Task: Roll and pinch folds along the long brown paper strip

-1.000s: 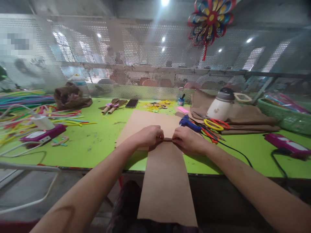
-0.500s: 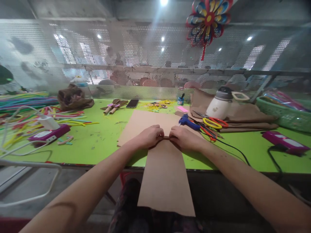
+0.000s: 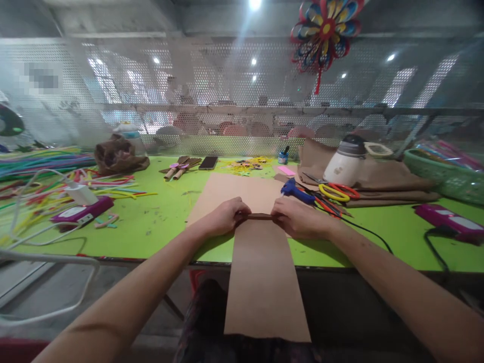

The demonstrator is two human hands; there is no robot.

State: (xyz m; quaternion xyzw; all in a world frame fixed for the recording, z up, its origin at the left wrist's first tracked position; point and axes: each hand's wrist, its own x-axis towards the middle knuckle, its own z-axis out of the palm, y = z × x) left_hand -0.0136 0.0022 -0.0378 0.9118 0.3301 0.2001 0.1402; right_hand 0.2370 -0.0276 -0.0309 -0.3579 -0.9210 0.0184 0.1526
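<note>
strip of brown kraft paper [image 3: 266, 282] overhung the near edge of the desk [image 3: 124, 222]; left grip [image 3: 229, 214] and right grip [image 3: 300, 218], pinching its turned-over end [image 3: 260, 217], had spread slightly, baring more fold.

No text, number or brand is legible. Bottle [image 3: 342, 170]: small brown emblem on white body, too blurred to identify. Jar [image 3: 283, 157]: surface marking too small to read. Left power strip [image 3: 88, 210] and right power strip [image 3: 449, 221]: lettering unreadable. Patch [image 3: 42, 78], upper left: pixelated; content cannot be read. Phone [image 3: 208, 163]: screen dark, nothing readable.
</note>
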